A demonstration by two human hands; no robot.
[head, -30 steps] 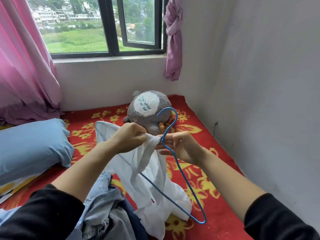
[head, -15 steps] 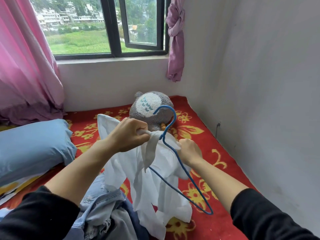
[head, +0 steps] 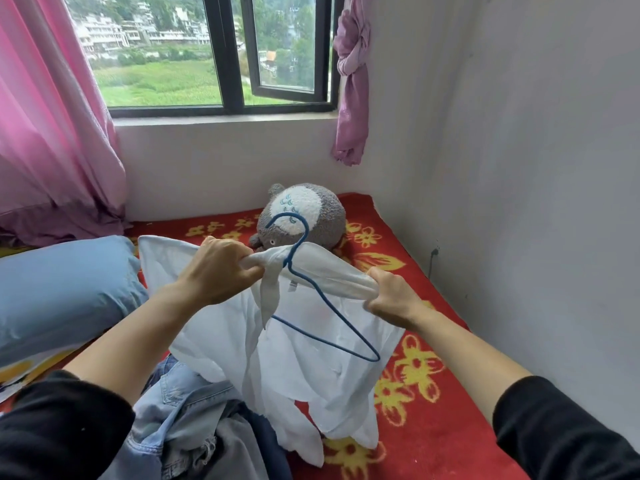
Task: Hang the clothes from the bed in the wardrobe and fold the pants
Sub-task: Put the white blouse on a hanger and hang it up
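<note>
Left hand [head: 218, 268], right hand [head: 391, 296] grip shirt [head: 311, 368] at hanger [head: 332, 312], wall [head: 519, 202] beside

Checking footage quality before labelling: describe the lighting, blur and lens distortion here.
Head view: soft daylight from the window, no glare or hard shadows; the wide-angle lens skews the window frame; white shirt, blue hanger, left hand and right hand look sharp.

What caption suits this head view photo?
Left hand and right hand hold a white shirt stretched over a blue hanger.
</note>
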